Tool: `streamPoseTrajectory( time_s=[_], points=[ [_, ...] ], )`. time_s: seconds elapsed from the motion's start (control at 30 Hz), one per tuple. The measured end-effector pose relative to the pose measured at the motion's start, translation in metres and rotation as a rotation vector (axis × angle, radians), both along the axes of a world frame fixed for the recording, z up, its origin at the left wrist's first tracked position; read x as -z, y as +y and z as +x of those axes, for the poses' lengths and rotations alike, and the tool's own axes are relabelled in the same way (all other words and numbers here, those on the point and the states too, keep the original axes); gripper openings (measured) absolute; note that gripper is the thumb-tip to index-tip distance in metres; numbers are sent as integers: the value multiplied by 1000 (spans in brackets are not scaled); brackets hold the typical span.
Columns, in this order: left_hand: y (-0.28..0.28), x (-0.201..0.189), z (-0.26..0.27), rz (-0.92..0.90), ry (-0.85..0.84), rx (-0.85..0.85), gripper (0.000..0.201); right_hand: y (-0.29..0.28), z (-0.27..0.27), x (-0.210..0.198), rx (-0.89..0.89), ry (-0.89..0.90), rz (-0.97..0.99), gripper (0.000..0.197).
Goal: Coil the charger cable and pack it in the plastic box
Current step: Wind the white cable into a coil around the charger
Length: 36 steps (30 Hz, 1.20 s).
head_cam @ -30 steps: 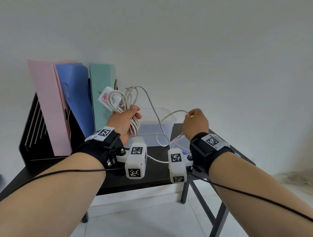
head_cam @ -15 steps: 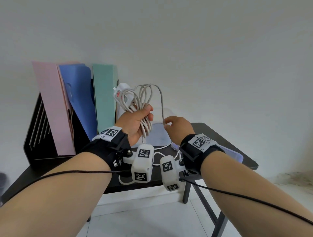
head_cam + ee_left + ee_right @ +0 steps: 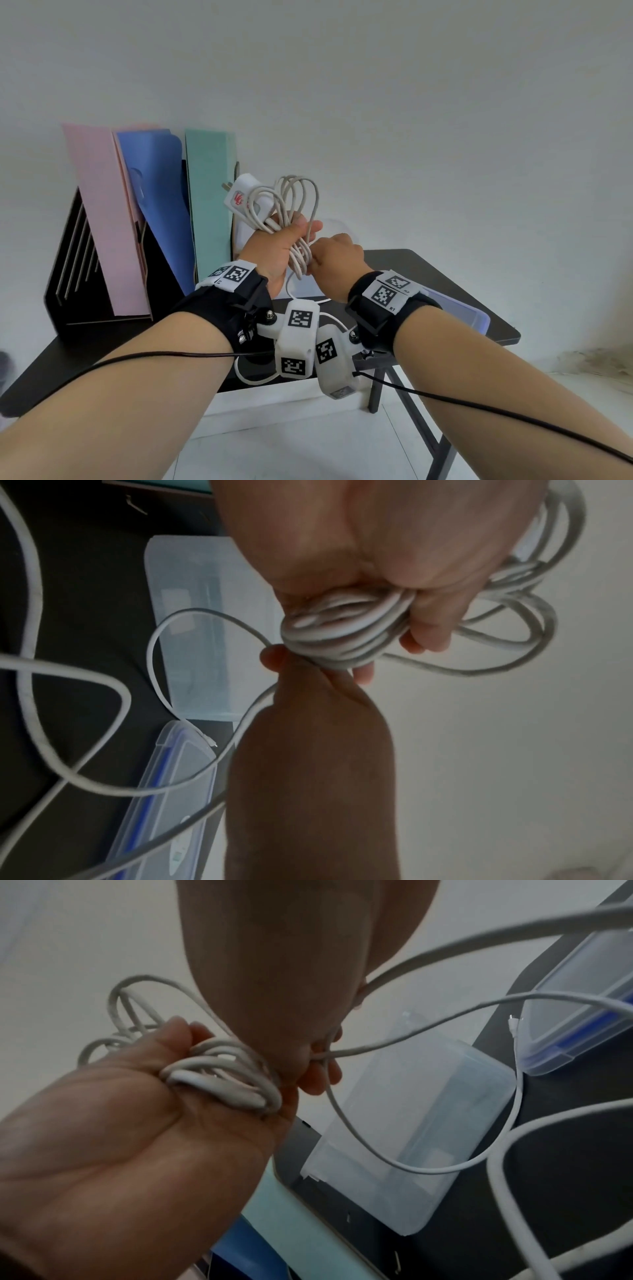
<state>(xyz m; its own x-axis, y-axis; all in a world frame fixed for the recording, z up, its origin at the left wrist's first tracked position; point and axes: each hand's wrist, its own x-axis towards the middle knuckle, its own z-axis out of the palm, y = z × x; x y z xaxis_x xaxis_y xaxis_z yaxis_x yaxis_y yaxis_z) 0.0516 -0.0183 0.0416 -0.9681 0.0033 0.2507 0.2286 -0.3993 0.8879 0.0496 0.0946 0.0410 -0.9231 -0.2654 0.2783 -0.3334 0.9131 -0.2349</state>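
Pastel folders, pink (image 3: 102,219), blue (image 3: 157,205) and green (image 3: 209,202), stand in a black file rack (image 3: 73,270) at the left of a dark table (image 3: 445,274). Just right of them, the left hand (image 3: 274,246) is raised above the table, its fingers curled tight round a bundle of white charger cable (image 3: 298,212) loops, with the white plug block (image 3: 239,198) sticking up behind. The right hand (image 3: 334,258) touches that bundle from the right, thumb and fingertips pinching the loose strand against it. From there the free end (image 3: 514,1026) hangs in a slack loop toward the table. Below the hands sits the clear plastic box (image 3: 428,1123), open, and to its right its blue-edged lid (image 3: 582,1001) lies on the table. Coiling looks nearly done, though some cable is not yet gathered. Next, the right hand likely needs to wind the tail round the bundle, then the coil can be lowered into the box.
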Motion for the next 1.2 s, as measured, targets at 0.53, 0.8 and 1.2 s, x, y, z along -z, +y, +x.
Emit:
streamPoseTrajectory(
  time_s=[0.53,0.8,1.2],
  points=[
    [-38,-24,-22,287,-137,-241,28,30,-6,23,313,-152,167,27],
    [-44,-2,-18,-308,-156,-445,24,36,-3,4,158,82,-117,32],
    [-17,21,-1,-333,-173,15,7,23,-6,-20,118,83,-594,27]
  ],
)
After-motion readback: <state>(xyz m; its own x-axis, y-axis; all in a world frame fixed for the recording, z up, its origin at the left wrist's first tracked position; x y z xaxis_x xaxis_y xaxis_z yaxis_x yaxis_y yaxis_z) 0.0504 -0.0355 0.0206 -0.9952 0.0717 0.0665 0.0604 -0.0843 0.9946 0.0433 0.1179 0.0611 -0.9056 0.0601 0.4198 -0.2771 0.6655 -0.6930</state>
